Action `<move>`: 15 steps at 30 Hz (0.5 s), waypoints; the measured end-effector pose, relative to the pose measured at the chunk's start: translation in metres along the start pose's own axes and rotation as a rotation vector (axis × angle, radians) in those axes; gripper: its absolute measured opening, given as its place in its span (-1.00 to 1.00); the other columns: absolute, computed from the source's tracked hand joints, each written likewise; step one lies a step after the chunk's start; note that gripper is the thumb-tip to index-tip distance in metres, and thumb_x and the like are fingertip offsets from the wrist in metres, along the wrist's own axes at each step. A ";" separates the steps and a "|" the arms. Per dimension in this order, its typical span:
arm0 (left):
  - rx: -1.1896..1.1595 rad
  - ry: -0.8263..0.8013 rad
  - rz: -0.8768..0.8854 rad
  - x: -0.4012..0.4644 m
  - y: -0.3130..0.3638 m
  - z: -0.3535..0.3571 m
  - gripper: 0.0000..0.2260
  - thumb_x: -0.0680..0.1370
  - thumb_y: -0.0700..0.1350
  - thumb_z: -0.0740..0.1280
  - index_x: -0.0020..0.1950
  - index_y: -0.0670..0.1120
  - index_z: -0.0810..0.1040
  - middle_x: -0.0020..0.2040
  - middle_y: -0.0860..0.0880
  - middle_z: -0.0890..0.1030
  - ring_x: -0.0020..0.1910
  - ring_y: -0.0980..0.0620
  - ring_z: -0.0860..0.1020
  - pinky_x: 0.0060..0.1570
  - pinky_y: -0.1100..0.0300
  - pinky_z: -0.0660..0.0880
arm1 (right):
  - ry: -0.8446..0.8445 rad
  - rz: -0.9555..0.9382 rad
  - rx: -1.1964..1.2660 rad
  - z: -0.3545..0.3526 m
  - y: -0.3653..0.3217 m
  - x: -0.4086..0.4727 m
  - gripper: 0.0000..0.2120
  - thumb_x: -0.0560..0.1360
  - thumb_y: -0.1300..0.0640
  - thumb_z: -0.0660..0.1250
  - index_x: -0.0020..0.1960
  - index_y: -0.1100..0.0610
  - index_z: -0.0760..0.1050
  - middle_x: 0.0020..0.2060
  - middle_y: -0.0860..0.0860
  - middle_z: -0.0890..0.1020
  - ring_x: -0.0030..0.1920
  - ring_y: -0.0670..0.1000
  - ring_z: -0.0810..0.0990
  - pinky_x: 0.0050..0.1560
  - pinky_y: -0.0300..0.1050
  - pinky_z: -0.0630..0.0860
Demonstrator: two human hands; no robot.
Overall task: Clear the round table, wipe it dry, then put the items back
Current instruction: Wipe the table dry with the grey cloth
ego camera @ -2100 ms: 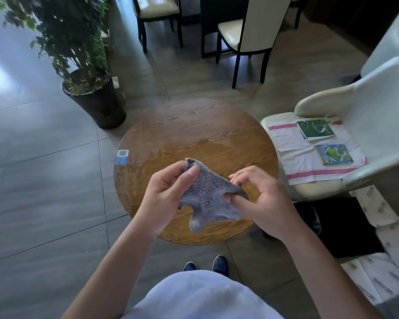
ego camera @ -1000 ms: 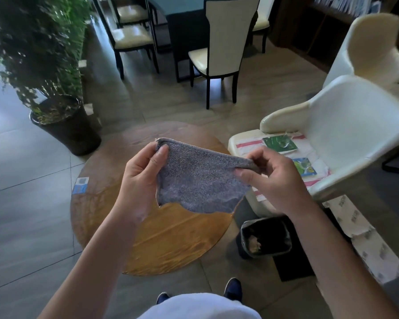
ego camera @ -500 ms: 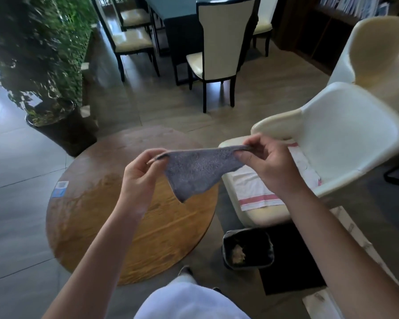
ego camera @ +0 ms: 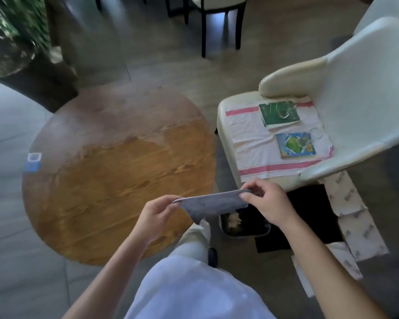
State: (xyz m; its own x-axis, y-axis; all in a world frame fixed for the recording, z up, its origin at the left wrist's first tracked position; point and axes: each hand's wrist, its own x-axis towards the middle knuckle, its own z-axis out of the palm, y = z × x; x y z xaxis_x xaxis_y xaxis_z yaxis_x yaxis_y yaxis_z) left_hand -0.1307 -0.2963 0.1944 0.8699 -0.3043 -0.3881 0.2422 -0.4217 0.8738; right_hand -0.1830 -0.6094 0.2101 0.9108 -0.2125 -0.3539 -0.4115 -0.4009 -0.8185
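**Grey cloth held taut beside the round table**

Both hands pinch the grey cloth by its top edge, left hand at one corner and right hand at the other, so it hangs stretched between them with a point drooping down. The round table lies at 10 o'clock from the hands. At 2 o'clock a white chair carries a striped towel; on the towel rest a green book and a blue book, near each other, not touching. A dark bin sits just below the cloth.
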 end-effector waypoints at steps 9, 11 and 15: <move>0.123 0.011 -0.234 0.116 -0.057 -0.028 -0.85 0.65 -0.14 0.37 0.06 0.12 0.66 -0.09 0.26 0.70 -0.11 0.45 0.58 -0.08 0.48 0.44 | -0.222 0.100 -0.334 0.057 0.007 0.157 -0.88 0.47 0.11 0.52 -0.16 -0.03 0.59 -0.18 -0.08 0.66 -0.10 -0.01 0.64 -0.04 -0.03 0.56; 0.142 0.009 -0.262 0.147 -0.063 -0.036 -0.88 0.66 -0.12 0.35 0.14 0.04 0.65 -0.04 0.14 0.68 -0.14 0.42 0.58 -0.10 0.44 0.45 | -0.272 0.098 -0.381 0.066 0.004 0.197 -0.92 0.48 0.08 0.51 -0.13 0.00 0.61 -0.21 -0.09 0.66 -0.12 0.00 0.63 -0.05 -0.02 0.55; 0.211 0.082 -0.279 0.213 -0.066 -0.055 -0.83 0.66 -0.10 0.34 0.21 -0.07 0.66 0.10 0.00 0.64 0.04 0.11 0.57 0.08 0.17 0.51 | -0.303 0.053 -0.503 0.079 -0.002 0.274 -0.89 0.50 0.02 0.50 -0.10 -0.01 0.58 -0.18 -0.05 0.64 -0.09 0.05 0.61 -0.03 -0.02 0.54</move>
State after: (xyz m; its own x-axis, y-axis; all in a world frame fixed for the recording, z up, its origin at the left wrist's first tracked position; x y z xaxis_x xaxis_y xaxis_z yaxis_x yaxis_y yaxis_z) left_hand 0.0625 -0.2864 0.0697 0.8165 -0.0871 -0.5708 0.3884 -0.6486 0.6545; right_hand 0.0702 -0.5959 0.0792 0.8268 -0.0089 -0.5624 -0.3535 -0.7860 -0.5072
